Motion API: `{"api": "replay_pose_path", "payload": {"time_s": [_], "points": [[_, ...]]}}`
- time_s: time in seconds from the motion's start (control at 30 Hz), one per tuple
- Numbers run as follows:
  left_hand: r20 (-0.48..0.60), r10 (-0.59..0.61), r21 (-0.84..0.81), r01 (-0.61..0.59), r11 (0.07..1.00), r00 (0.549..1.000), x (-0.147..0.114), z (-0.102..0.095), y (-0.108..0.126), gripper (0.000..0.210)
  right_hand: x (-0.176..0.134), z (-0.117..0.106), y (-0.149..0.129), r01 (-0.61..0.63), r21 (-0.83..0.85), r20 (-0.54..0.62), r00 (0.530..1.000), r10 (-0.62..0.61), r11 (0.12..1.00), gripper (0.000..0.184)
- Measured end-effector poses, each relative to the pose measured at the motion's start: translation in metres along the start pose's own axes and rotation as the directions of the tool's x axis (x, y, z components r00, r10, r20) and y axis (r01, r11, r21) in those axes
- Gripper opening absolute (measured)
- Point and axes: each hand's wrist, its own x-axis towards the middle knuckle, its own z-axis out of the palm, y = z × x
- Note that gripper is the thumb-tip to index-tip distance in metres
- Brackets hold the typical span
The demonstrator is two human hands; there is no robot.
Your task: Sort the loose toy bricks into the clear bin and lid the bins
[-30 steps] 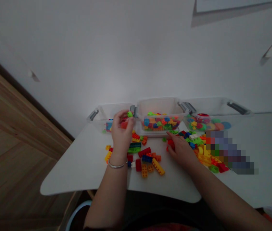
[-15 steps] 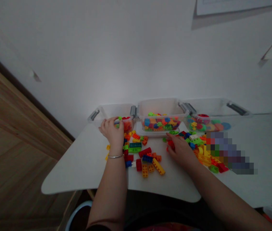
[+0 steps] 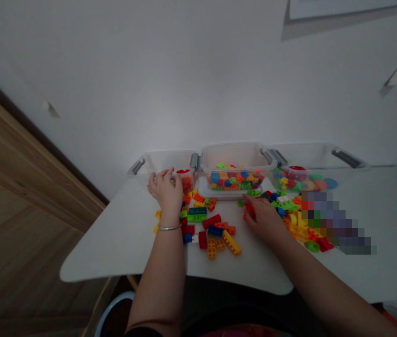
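a white table (image 3: 107, 248) meets a pale wall (image 3: 191, 84); at eight o'clock from centre, the left hand (image 3: 166, 191), spread loose, no longer shows its green piece, probably released into the clear tub (image 3: 159, 160) at nine. at four, the right hand (image 3: 264, 217) still covers a red piece (image 3: 249, 210); i cannot tell whether it grips.

A white table (image 3: 110, 248) with rounded front corners carries three clear boxes along its back; the middle box (image 3: 238, 154) stands on a white lid-like base (image 3: 231, 195). In front lie loose toy bricks (image 3: 212, 221) in mixed colours, with a denser heap of pieces (image 3: 298, 227) rightward.
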Motion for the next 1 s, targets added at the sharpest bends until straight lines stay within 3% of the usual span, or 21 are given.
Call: {"api": "replay_pose_path", "payload": {"time_s": [0.23, 0.37, 0.43, 0.63, 0.8, 1.0], "points": [[0.04, 0.069, -0.02, -0.068, 0.997, 0.997, -0.005, -0.011, 0.008, 0.039, 0.0, 0.001, -0.002, 0.045, -0.084, 0.014, 0.999, -0.044, 0.995, 0.052], [0.028, 0.265, -0.156, -0.257, 0.954, 0.964, -0.012, -0.021, 0.023, 0.03, 0.001, 0.001, -0.004, 0.094, -0.117, 0.057, 0.994, -0.088, 0.989, 0.047], [0.08, 0.357, -0.231, -0.331, 0.915, 0.931, -0.017, -0.025, 0.033, 0.026, 0.001, 0.0, -0.004, 0.133, -0.12, 0.081, 0.989, -0.124, 0.984, 0.043], [0.359, 0.552, -0.402, -0.409, 0.819, 0.753, -0.042, -0.03, 0.06, 0.02, 0.0, 0.0, -0.003, 0.18, -0.053, 0.113, 0.978, -0.173, 0.982, 0.04], [0.59, 0.549, -0.334, -0.441, 0.833, 0.592, -0.063, -0.022, 0.07, 0.021, 0.001, -0.003, -0.003, 0.089, 0.027, 0.052, 0.995, -0.091, 0.996, 0.049], [0.661, 0.645, -0.379, -0.571, 0.728, 0.384, -0.075, -0.006, 0.071, 0.03, 0.001, -0.001, -0.003, 0.024, -0.038, 0.053, 0.998, -0.022, 0.999, 0.063]]}}
